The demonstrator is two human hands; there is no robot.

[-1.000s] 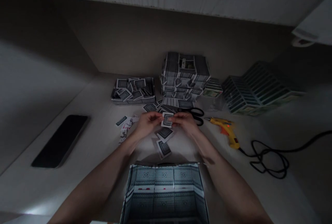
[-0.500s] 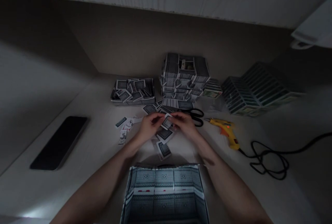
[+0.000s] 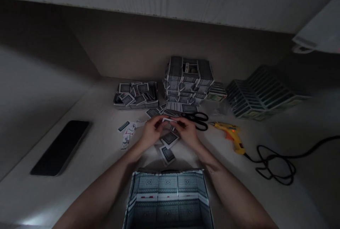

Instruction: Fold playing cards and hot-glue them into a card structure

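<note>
Between them, my left hand and my right hand hold a small playing card by its two sides, fingers closed on it. The card is tilted, with its white edge toward me. Below it, patterned cards lie on the white table. More loose cards are spread just behind my hands. Black scissors lie right beside my right hand. Close to me stands an open box made of cards, between my forearms.
At the back are a box of loose cards and a stacked card structure. A yellow glue gun with a looped black cable lies right. Green-edged card structures stand behind it. Left are card scraps and a phone.
The held card has tipped from showing its patterned back to a flatter angle with its white edge visible. Both hands remain around it in nearly the same place.
</note>
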